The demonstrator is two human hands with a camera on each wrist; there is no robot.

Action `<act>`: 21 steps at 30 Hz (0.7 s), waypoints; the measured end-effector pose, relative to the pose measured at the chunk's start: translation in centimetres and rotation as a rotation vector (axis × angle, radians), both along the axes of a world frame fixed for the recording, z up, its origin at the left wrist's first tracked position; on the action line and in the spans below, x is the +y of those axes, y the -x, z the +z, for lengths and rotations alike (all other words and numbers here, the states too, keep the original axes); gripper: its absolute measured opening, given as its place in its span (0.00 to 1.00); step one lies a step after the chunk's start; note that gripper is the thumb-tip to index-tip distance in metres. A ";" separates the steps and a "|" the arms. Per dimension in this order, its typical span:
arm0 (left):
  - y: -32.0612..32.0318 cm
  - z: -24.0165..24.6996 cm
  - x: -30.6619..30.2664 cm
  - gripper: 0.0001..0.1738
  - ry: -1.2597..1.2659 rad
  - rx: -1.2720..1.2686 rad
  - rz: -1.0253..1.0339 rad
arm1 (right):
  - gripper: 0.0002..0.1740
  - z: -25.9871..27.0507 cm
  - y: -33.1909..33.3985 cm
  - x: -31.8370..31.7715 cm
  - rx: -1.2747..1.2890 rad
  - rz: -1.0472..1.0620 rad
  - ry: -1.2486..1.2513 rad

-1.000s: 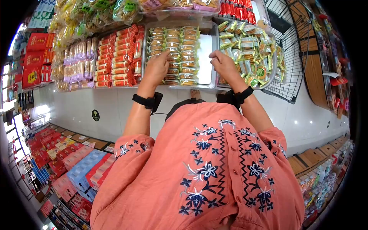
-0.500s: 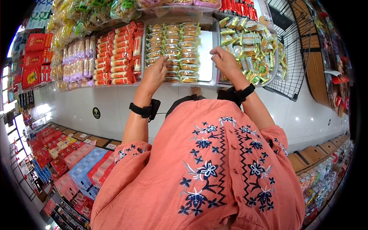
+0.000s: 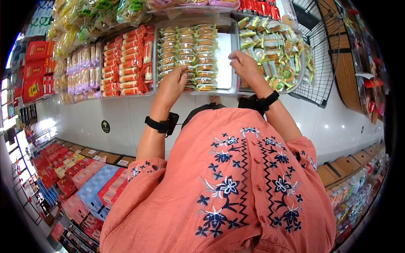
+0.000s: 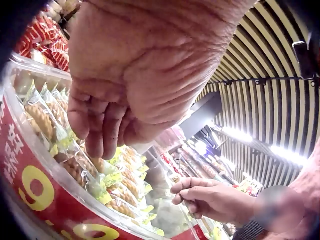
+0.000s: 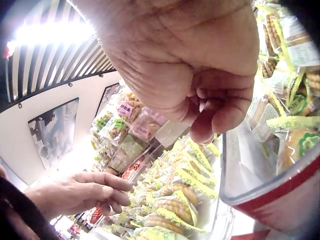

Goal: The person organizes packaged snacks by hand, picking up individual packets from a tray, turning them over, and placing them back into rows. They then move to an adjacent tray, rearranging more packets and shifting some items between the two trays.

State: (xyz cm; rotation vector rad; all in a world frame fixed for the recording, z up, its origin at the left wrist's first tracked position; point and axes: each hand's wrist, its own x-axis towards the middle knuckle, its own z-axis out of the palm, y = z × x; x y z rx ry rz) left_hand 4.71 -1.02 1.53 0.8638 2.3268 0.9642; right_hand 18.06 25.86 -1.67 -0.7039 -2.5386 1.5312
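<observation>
Packets of round golden biscuits in clear, yellow-edged film (image 3: 205,55) sit in rows in a clear plastic tray (image 3: 235,42), w/ bare L hand (image 3: 172,86) over the near L side, fingers loosely bent & close together, contact w/ film can't tell. Bare R hand (image 3: 249,71) hangs near the tray's R edge, fingers loosely curled, no pkt visible in either. Pkts prob. light, film slippery, biscuits brittle: best pinch crimped ends gently, w/o squeezing the middle.

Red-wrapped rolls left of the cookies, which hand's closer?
Left. The left hand is right of the rolls, over the cookies; the right hand is farther, at the tray's right edge.
</observation>
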 end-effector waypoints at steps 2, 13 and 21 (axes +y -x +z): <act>-0.5 0.4 0.4 0.19 0.025 -0.023 -0.005 | 0.14 0.0 0.0 0.0 0.000 0.003 -0.003; -3.1 -1.0 1.2 0.18 0.001 0.242 -0.247 | 0.12 1.2 0.3 -3.1 -0.055 0.341 -0.380; -2.7 -0.8 2.0 0.16 0.053 0.254 -0.287 | 0.15 -0.5 1.5 -4.8 -0.137 0.512 -0.373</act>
